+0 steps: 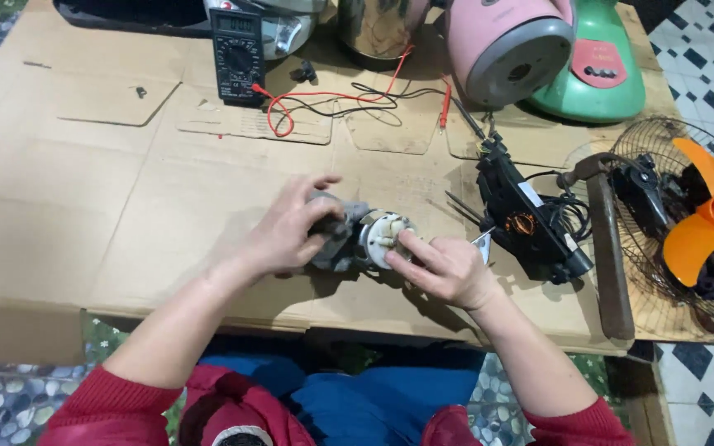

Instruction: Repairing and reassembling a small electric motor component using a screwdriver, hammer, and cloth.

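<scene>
- Left hand [287,235] is wrapped around the grey motor [342,235], fingers clenched over its top and back end, holding it down on the cardboard-covered surface [126,206], roughly dead centre.
- Right hand [444,268] isn't really gripping anything as far as I can see: fingers are loosely curled with the index fingertip pressed onto the white end cap [383,235] of the motor. Could be a thumb under it too, hard to tell from this angle.
- Containers: two shiny metal pots sit along the far edge, one [287,29] behind the black multimeter [237,54], one [378,29] next to the pink appliance housing [502,45]. Can't see inside either, view's cut off.
- Green fan base [601,74] sits just right of the pink one, touching it.
- Multimeter's red and black leads [332,99] trail across the far middle, well apart from the hands.
- Just right of the right hand there's a black part with a copper coil [526,219] and its cable, pretty close.
- Hammer [609,248] lies along the right side, its handle running toward the near edge, beside the wire fan guard with the orange blade [704,223], which hangs off the right edge.
- Open room: the whole left half of the cardboard is bare, and the motor sits near the front edge.
</scene>
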